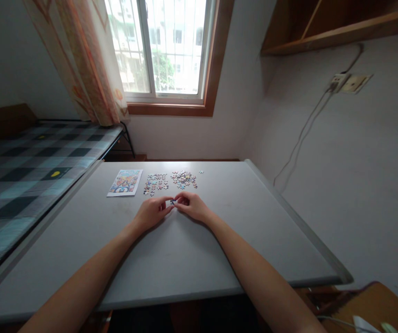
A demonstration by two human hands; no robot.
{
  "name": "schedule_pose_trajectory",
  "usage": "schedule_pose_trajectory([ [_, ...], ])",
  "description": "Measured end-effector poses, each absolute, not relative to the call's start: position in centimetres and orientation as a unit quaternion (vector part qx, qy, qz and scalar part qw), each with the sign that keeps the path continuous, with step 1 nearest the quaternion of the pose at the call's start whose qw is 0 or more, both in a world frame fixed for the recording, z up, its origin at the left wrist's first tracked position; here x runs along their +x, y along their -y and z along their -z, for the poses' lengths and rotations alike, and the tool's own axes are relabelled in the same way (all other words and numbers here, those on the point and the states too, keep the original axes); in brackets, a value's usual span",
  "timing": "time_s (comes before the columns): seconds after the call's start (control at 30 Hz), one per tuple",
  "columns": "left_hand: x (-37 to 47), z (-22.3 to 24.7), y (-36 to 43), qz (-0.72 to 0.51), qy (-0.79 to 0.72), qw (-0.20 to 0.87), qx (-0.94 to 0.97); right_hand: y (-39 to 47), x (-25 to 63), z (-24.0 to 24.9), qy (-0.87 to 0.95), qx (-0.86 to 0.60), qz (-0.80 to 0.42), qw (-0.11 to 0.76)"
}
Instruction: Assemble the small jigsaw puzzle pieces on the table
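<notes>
Between my fingertips, just above or on the table, is a small dark blue and white jigsaw puzzle piece (pixel 173 202); whether it is one piece or two joined is too small to tell. My left hand (pixel 153 212) pinches it from the left, and my right hand (pixel 192 206) pinches it from the right. Beyond my hands lies a loose group of puzzle pieces (pixel 156 182), with a denser pile of pieces (pixel 184 179) to its right. A single piece (pixel 201 172) sits apart at the far right. Left of them rests a colourful picture sheet (pixel 125 182).
The grey-white table (pixel 171 263) stands below a barred window. A bed with a checked cover (pixel 63 152) is along the left side. On the right wall a cable (pixel 301 134) hangs from a socket, under a wooden shelf (pixel 323 34). A wooden chair (pixel 379 305) is at lower right.
</notes>
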State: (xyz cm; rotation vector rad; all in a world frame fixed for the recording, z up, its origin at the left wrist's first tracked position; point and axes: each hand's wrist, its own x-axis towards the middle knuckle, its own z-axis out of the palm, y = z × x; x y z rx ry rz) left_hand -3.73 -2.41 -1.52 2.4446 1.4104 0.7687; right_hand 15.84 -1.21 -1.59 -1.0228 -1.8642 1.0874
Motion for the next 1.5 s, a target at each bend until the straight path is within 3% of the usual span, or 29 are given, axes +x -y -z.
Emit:
schedule_pose_trajectory([
  [1.5, -3.73, 1.57, 2.41, -0.283, -0.483, 0.107, 0.821, 0.89, 16.0, 1.61, 0.756, -0.397, -0.372, 0.364],
])
